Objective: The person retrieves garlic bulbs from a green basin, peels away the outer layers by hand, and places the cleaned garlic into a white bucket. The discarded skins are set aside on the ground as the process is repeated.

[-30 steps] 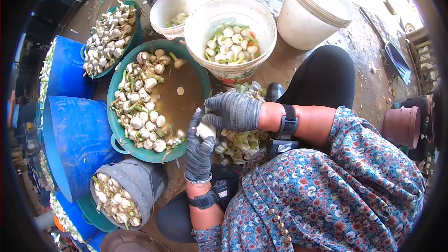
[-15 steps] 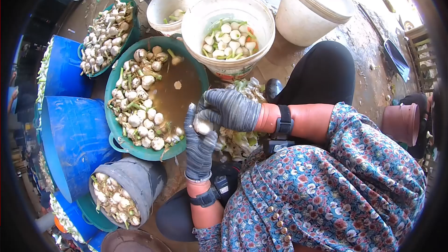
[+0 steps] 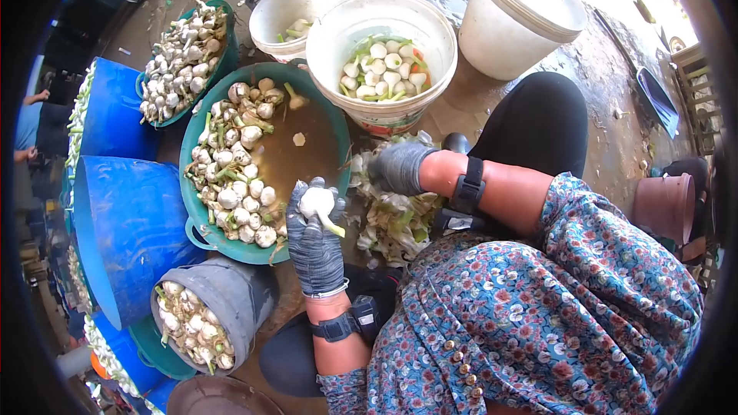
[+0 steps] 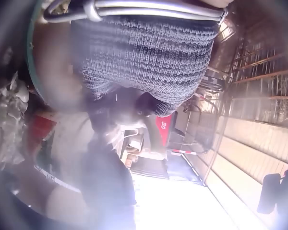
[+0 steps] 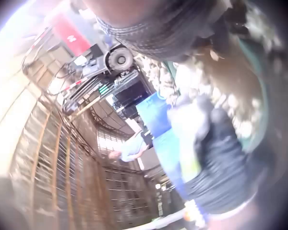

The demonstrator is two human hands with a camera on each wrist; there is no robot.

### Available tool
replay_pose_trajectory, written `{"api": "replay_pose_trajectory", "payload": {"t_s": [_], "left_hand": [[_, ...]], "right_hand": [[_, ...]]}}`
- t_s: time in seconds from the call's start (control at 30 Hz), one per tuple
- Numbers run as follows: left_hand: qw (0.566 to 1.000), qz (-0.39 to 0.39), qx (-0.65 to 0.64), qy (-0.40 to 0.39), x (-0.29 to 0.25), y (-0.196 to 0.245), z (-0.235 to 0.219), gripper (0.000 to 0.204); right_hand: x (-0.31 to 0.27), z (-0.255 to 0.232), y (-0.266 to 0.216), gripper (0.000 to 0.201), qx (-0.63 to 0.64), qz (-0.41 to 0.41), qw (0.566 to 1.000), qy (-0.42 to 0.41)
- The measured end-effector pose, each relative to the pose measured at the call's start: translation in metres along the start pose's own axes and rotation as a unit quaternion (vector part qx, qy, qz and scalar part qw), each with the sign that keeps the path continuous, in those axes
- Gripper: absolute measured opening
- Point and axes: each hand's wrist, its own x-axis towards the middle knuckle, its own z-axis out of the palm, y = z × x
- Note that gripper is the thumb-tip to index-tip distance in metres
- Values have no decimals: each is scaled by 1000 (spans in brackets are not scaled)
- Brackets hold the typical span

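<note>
Head view: the left hand (image 3: pixel 317 244), in a grey knit glove, is gripping one garlic bulb (image 3: pixel 317 201), clean white, with a green stem stub poking out past the fingers. Palm's turned up with the bulb on show, I'd guess so the other hand can get at it easily. The right hand (image 3: pixel 401 168) is off over a heap of garlic peelings (image 3: pixel 390 224). Its fingertips are hidden, so can't tell if it's pinching anything. That heap's right by the knees, probably so scraps can just drop. Green tub (image 3: pixel 336 117) of dirty bulbs in muddy water sits just in front, and the white bucket (image 3: pixel 321 52) of clean bulbs is beside it, handy for either hand I reckon.

Left wrist view: mostly knit cuff and a silvery bracelet (image 4: pixel 158 9), fingers in shadow. I can't make out the bulb there.

Right wrist view: super blurry, but the left hand and its pale bulb show in front of the blue bins (image 5: pixel 153 115). Right fingertips aren't readable here either.
</note>
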Motion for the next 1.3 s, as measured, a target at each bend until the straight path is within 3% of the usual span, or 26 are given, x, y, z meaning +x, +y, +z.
{"api": "replay_pose_trajectory", "payload": {"t_s": [0.03, 0.1, 0.13, 0.17, 0.2, 0.23, 0.3, 0.33, 0.37, 0.4, 0.5, 0.53, 0.63, 0.7, 0.73, 0.83, 0.9, 1.1, 1.17, 1.2, 1.23, 1.3], "left_hand": [[999, 17, -25, 11, 2, 0, 0, 43], [998, 46, 12, 45, 3, -5, 3, 48], [988, 92, 109, 61, 5, -10, 2, 49], [966, 136, 205, 78, 6, -13, 3, 50], [970, 133, 186, 85, 5, -14, 10, 51], [972, 110, 180, 101, 6, -16, 12, 53], [983, 71, 148, 84, 3, -12, 14, 51], [983, 69, 144, 86, 5, -12, 8, 51], [991, 23, 108, 82, 8, -11, -3, 48], [994, -23, 73, 77, 10, -6, -6, 46], [981, 10, 187, 57, 6, 5, -1, 42], [975, 38, 212, 60, 8, -5, -6, 41], [982, 17, 163, 89, 8, -7, -1, 40], [989, 10, 111, 97, 9, -7, -2, 40], [986, 9, 130, 102, 9, -3, 2, 40], [985, 2, 142, 96, 10, -3, 7, 41], [977, -4, 194, 89, 11, -7, 6, 41], [978, 27, 200, 44, 7, -9, 11, 39], [981, 47, 188, 29, 3, -7, 15, 40], [979, 65, 194, 13, 0, -4, 18, 43], [976, 84, 199, -2, -3, -2, 19, 47], [973, 98, 211, 5, -3, -3, 19, 46]], "right_hand": [[-6, -4, -5, 36, -96, -6, 991, -94], [2, 7, 4, 45, -28, -40, 995, -87], [9, 9, 5, 50, 209, 17, 968, -138], [14, 10, 4, 56, 431, 77, 880, -183], [0, 1, -17, 65, 541, 93, 805, -226], [0, 6, -22, 62, 565, 83, 776, -268], [1, 12, -32, 46, 332, -23, 933, -134], [1, 16, -34, 46, 330, -19, 934, -137], [2, 22, -35, 37, 167, -71, 983, -17], [2, 21, -42, 28, -3, -120, 987, 104], [-2, 0, -54, 18, -77, -91, 991, 58], [-2, -1, -54, 18, -76, -87, 992, 58], [-6, -1, -48, 24, -54, -109, 992, 39], [-4, -9, -38, 29, 111, -93, 988, 45], [-4, -15, -39, 31, 171, -80, 978, 90], [4, -17, -29, 19, 94, -237, 938, 234], [0, -13, -31, 17, 33, -248, 938, 241], [-4, -12, -32, 17, 25, -201, 949, 242], [-1, -11, -33, 16, 157, -60, 955, 246], [12, -5, -27, 16, 323, -59, 910, 252], [18, -4, -15, 22, 424, 98, 884, 167], [22, 2, 1, 32, 666, 183, 722, 34]]}}
